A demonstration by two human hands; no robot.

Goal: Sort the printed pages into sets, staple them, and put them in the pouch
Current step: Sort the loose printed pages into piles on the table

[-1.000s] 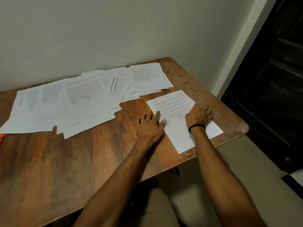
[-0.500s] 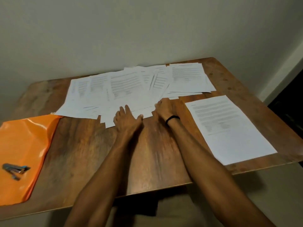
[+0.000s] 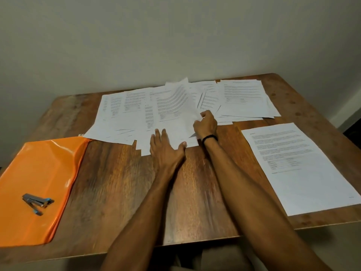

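Observation:
Several printed pages (image 3: pixel 129 112) lie fanned across the far half of the wooden table (image 3: pixel 117 182). My right hand (image 3: pixel 206 124), with a black band on its wrist, pinches the right edge of one page (image 3: pixel 175 106) and lifts it, so the sheet curls upward. My left hand (image 3: pixel 166 147) presses flat with straight fingers on the near edge of the spread. A single printed page (image 3: pixel 298 165) lies apart at the right. An orange pouch (image 3: pixel 39 173) lies at the left, with a small grey stapler (image 3: pixel 37 202) on top of it.
A plain wall stands right behind the table's far edge. The near edge of the table runs across the bottom of the view, with my lap below it. A dark doorway shows at the far right.
The view swung left from the single page. Both hands moved from that page to the fanned spread. My right hand has taken hold of one sheet and lifted its edge.

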